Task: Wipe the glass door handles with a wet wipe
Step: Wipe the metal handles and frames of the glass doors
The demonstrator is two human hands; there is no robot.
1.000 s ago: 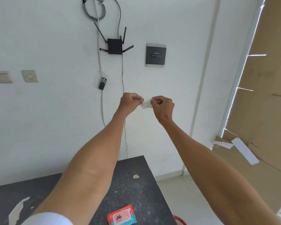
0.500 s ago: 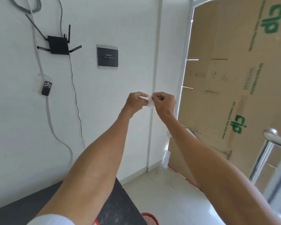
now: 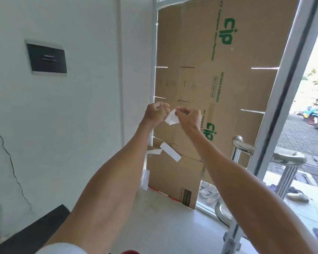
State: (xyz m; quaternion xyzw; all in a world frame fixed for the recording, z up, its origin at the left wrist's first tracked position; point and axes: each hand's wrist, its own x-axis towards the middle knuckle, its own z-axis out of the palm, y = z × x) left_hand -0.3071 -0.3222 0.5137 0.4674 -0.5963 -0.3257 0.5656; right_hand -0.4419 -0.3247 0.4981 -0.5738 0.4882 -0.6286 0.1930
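Below and right of the left hand (image 3: 157, 112) and nearer right hand (image 3: 188, 116), the door handle (image 3: 288, 161) seems upright; these 2 hands pinch the wipe (image 3: 172, 118) between them.

I am logging a black wall panel (image 3: 46, 57) sitting on the white wall, with a thin black cable (image 3: 7, 151) trailing down the wall lower to its left. Brown cardboard sheets (image 3: 228, 85) with green print are covering the opening beside the wall. White paper strips (image 3: 170, 154) are hanging off their lower left part. A dark table corner (image 3: 35, 228) is showing at bottom left. Outside, I am noting pale shoes (image 3: 209, 194) lying on the ground and parked scooters (image 3: 314, 116) standing on the paving.
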